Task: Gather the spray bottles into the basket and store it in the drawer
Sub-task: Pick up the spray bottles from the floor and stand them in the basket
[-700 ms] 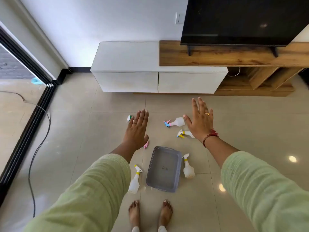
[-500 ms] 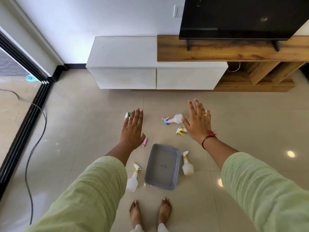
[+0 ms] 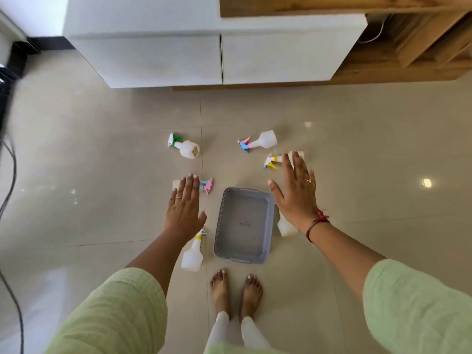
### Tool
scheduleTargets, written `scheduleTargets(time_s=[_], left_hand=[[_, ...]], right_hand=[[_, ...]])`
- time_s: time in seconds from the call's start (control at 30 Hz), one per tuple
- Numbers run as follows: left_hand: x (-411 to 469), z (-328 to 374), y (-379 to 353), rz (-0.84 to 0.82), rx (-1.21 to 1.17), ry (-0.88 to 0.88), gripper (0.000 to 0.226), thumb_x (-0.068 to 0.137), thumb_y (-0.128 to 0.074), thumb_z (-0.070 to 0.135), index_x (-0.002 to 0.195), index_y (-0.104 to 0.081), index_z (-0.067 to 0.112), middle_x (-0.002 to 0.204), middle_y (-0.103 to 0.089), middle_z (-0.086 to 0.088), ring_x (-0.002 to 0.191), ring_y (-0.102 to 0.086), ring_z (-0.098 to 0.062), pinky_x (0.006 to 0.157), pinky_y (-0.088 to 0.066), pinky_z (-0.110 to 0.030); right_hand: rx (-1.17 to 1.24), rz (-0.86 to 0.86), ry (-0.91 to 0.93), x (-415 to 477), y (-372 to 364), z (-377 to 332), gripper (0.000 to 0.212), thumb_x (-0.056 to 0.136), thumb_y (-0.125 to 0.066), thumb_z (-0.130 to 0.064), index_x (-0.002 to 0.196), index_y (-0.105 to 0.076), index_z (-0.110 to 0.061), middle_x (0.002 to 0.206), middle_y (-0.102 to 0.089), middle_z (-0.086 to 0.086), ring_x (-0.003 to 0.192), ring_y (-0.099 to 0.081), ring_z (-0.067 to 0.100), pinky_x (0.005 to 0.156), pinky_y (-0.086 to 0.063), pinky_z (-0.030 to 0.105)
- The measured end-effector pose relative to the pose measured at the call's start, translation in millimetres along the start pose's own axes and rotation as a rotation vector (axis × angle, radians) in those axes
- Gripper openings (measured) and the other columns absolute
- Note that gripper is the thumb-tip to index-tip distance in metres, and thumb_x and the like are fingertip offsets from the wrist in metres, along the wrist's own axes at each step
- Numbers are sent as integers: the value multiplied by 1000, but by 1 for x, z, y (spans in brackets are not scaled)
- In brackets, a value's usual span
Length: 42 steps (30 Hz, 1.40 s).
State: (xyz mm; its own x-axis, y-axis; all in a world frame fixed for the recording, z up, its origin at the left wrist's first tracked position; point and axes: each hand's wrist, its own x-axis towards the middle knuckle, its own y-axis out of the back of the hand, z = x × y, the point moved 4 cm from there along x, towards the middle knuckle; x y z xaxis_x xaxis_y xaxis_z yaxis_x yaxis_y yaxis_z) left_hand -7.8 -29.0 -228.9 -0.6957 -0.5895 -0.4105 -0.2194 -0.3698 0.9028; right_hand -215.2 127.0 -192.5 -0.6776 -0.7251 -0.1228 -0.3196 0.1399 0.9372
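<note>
Glossy beige tiled floor [image 3: 102, 162] carries a grey basket [image 3: 265, 221], empty, with six white spray bottles lying around it: green-nozzled [image 3: 184, 146], pink-and-blue [image 3: 259, 142], yellow-and-blue [image 3: 272, 160], pink [image 3: 207, 185], yellow-collared [image 3: 192, 254], and one partly hidden [image 3: 286, 227]. Bare feet [image 3: 236, 293] stand just beside the basket; a cable [image 3: 10, 175] lies at left.

Six spray bottles lie around an empty grey basket [image 3: 244, 226] on the tiled floor.

The green-trigger bottle [image 3: 185, 147] and pink-and-blue bottle [image 3: 259, 141] lie farthest out; the yellow-and-blue bottle [image 3: 273, 160] and pink-trigger bottle [image 3: 206, 185] are partly hidden. A yellow-collared bottle [image 3: 192, 254] lies just left of the basket, another bottle [image 3: 286, 226] just right.
</note>
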Motion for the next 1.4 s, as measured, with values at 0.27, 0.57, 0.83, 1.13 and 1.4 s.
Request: scheduleTargets(time_s=[0.27, 0.57, 0.83, 1.13, 1.4], left_hand=[[34, -17, -105, -33, -27, -3, 88, 93, -48, 38, 152, 11, 9, 162, 12, -8, 150, 10, -24, 123, -2, -38], [73, -16, -186, -61, -66, -57, 88, 91, -52, 33, 152, 8, 10, 163, 9, -8, 151, 8, -23, 122, -1, -37], [95, 10, -238, -100, -106, -103, 88, 91, -50, 34, 152, 8, 12, 163, 7, -7, 151, 7, -23, 123, -2, -36], [110, 31, -275, -178, -200, -144, 85, 90, -52, 31, 154, 2, 13, 162, -7, -5, 149, -16, -24, 121, -19, -36], [126, 19, -329, -189, -135, -49, 84, 91, -51, 34, 154, 1, 13, 163, -6, -6, 151, -5, -26, 124, -10, -41]], right_hand=[[-52, -72, -50, 4, -103, 29, 69, 96, -38, -46, 153, -10, -18, 162, -4, 7, 149, -8, 23, 118, -10, 50], [-55, -111, -89, -5, -194, 71, 65, 96, -41, -44, 151, -19, -18, 160, -13, 9, 148, -14, 25, 117, -12, 49], [-46, -142, -123, -5, -239, 100, 62, 95, -45, -43, 149, -27, -17, 158, -21, 10, 144, -24, 27, 115, -20, 51], [-56, -85, -189, 1, -267, 143, 55, 90, -55, -33, 140, -43, -14, 150, -35, 12, 136, -38, 31, 107, -35, 48], [-19, -256, -272, -10, -328, 179, 62, 86, -62, -25, 142, -39, -11, 137, -43, 15, 116, -49, 38, 92, -46, 46]])
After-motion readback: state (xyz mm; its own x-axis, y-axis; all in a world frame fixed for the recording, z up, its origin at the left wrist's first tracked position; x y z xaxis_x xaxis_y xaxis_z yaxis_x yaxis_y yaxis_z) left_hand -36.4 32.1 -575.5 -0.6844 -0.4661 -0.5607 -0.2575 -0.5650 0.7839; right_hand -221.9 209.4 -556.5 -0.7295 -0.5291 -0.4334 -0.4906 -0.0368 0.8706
